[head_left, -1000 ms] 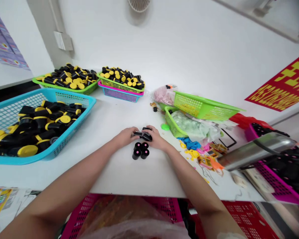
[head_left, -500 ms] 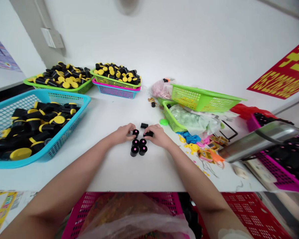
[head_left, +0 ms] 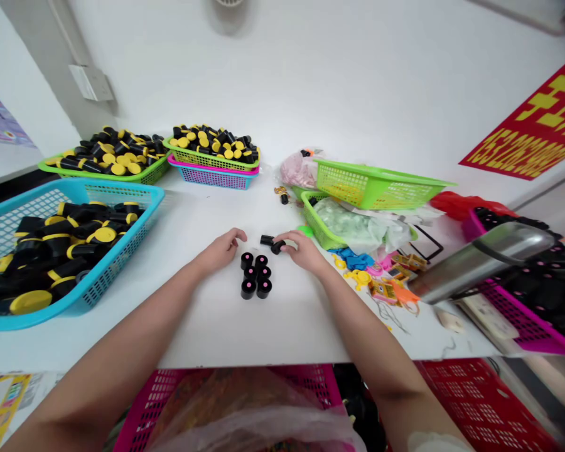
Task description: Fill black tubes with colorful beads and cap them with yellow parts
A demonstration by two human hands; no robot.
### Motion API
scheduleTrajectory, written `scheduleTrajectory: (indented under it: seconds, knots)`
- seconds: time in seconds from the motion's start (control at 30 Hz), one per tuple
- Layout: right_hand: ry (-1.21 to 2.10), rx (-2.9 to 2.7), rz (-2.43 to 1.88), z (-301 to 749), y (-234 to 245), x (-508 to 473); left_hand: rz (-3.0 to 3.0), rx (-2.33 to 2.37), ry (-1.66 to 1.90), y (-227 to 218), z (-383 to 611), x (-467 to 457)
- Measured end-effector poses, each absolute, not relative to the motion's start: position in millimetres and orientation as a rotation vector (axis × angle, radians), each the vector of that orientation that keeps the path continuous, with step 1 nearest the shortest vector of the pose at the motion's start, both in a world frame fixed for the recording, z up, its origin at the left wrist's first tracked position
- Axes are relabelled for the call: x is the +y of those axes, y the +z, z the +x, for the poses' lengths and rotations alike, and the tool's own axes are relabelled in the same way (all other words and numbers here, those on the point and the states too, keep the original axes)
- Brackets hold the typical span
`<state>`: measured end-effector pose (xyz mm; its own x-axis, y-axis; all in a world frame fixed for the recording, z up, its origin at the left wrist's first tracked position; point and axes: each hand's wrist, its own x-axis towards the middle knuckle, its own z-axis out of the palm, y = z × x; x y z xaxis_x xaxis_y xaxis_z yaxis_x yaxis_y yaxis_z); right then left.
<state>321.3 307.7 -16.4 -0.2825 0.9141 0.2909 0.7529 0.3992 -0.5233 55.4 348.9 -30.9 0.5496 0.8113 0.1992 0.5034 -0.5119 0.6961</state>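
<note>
Several short black cylinders (head_left: 249, 286), each with a pink dot on its top, stand upright in two touching columns on the table (head_left: 292, 333). My left hand (head_left: 222, 250) is just up and left of them, thumb and fingers apart, holding nothing. My right hand (head_left: 303, 250) pinches one black cylinder (head_left: 278, 247), tilted, between thumb and fingertips. Close by its fingertips, another black cylinder (head_left: 266, 239) lies on its side. The curled fingers partly hide the held piece.
At left, a blue basket (head_left: 122, 254) holds black cylinders with yellow caps; more fill baskets behind. To the right are green baskets (head_left: 374, 191), small yellow pieces, a steel flask (head_left: 480, 267) and a magenta basket (head_left: 527, 320). A bag-lined pink basket sits below the table edge.
My left hand has let go of a cylinder at the top of the left column and moved left. Another cylinder now stands beside it, and my right hand pinches a piece slightly farther back.
</note>
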Motion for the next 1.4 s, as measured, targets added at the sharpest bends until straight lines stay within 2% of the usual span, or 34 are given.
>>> scheduleTrajectory:
  seconds: [0.1,0.27,0.4,0.67,0.87,1.13,1.4]
  knots:
    - [0.331,-2.067,-1.587,328.3,-21.4,313.8,2.285,1.039,0.712,-18.7,70.2,359.8]
    - [0.412,-2.085,-1.556,324.0,-36.6,319.1,2.436,0.792,0.454,-4.8,111.0,386.6]
    - [0.442,-1.965,-1.589,329.3,-37.6,320.5,2.453,0.788,0.351,-3.7,132.5,400.9]
    - [0.554,-1.777,-1.498,314.7,-36.2,320.8,2.281,1.134,0.596,22.9,84.1,395.2]
    - [0.603,-1.871,-1.408,287.3,-46.0,329.9,2.159,1.282,0.706,2.5,38.7,366.7]
    - [0.204,-1.522,-1.564,325.9,-34.8,338.5,2.144,1.371,0.823,9.0,32.8,350.9]
    - [0.506,-1.870,-1.332,306.5,-57.9,330.3,2.160,1.011,0.523,-24.3,42.3,358.2]
